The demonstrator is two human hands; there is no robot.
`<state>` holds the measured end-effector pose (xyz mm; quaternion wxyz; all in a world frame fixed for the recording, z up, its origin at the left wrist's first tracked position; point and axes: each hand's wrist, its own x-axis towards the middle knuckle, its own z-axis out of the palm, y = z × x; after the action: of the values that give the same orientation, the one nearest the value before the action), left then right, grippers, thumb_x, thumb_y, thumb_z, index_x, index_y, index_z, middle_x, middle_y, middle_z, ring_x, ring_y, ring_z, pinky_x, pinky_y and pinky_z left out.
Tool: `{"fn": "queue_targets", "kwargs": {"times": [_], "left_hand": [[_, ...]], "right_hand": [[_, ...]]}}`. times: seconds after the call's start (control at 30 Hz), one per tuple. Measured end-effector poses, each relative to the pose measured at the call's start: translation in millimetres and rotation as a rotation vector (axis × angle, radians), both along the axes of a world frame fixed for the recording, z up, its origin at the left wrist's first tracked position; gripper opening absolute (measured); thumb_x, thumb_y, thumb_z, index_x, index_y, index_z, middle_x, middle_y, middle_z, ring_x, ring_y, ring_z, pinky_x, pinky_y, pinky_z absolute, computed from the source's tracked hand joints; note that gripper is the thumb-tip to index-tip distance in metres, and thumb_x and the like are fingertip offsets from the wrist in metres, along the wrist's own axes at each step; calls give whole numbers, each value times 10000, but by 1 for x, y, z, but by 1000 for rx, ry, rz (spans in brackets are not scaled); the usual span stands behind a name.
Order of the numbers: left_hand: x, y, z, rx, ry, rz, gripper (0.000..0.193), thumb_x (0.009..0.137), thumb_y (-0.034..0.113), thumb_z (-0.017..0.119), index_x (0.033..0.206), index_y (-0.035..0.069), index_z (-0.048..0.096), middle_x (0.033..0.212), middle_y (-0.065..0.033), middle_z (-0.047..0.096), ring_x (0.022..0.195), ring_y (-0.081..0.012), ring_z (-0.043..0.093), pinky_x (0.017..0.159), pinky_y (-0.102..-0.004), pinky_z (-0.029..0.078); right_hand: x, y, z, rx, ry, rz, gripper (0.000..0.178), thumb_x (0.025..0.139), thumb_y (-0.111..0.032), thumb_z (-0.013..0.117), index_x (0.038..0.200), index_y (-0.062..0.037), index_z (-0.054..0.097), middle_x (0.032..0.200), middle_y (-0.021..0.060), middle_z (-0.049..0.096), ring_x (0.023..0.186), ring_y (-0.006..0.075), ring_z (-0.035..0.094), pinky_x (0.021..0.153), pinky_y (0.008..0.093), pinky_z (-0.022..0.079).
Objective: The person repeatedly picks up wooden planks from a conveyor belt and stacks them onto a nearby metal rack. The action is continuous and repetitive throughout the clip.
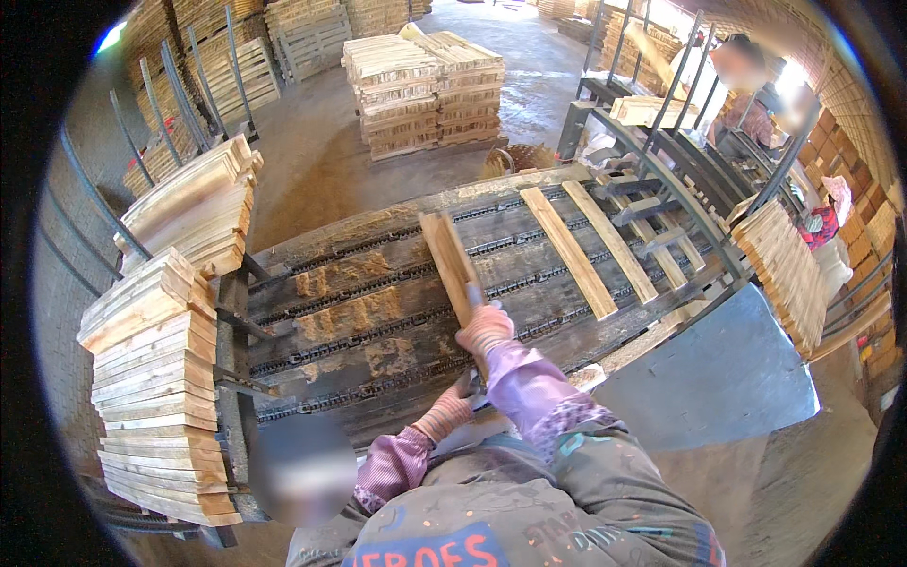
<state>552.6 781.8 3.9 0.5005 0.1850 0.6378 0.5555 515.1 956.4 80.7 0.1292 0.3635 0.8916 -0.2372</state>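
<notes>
A wooden plank [447,260] lies lengthwise away from me over the chain conveyor [368,307], slightly blurred. My right hand [486,330], in a striped pinkish glove with grey fingertips, is closed around its nearer half. Lower down, my left hand [448,413], gloved alike, has its fingers curled at the plank's near end, close to the conveyor's front edge. To the right, two more planks, a left one [569,252] and a right one [612,244], rest apart across the chains.
Tall plank stacks [156,378] stand at the left beside upright metal bars [99,203]. A blue-grey metal sheet [713,378] slopes at the right front. Beyond the conveyor are piled bundles of boards [425,90]. Co-workers [732,80] are at the machine on the far right.
</notes>
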Motion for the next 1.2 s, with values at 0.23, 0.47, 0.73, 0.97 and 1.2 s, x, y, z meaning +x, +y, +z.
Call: {"fn": "queue_targets", "kwargs": {"times": [0.23,0.47,0.73,0.97,1.2], "left_hand": [[-20,-87,-18,59,-295,301,563,997,270,696,1494,87,506,1153,-52,675,918,-141,640,832,-304,544],[-7,-92,-20,-31,-219,180,621,1021,309,667,1541,60,438,1331,-92,640,1042,-187,661,864,-344,554],[-18,-114,-41,-110,-247,108,588,1011,372,676,1525,152,493,1290,-7,659,1012,-136,630,840,-327,542],[-12,-139,-35,-157,-217,206,597,1016,406,661,1531,163,481,1235,2,654,965,-129,625,818,-344,524],[-14,-144,-72,-102,-235,242,636,998,452,656,1535,161,479,1209,-43,665,854,-157,637,676,-349,534]], "right_hand": [[40,65,-24,-247,768,-35,1032,699,-202,846,1573,-74,312,1260,262,643,1111,362,667,1000,458,527],[45,49,-18,171,-123,-72,1229,749,-384,805,1661,-253,-9,1370,257,598,1235,364,647,1026,445,541],[16,80,-64,-633,1061,-269,1176,607,9,865,1604,-55,243,1385,154,541,1219,262,562,1061,376,488],[15,48,-35,-606,1161,-54,1184,558,54,897,1551,-14,256,1475,146,467,1339,279,486,1152,420,423],[25,17,-101,-1393,1172,-412,930,715,-77,857,1501,-79,361,1447,171,530,1349,262,506,1131,446,446]]}}
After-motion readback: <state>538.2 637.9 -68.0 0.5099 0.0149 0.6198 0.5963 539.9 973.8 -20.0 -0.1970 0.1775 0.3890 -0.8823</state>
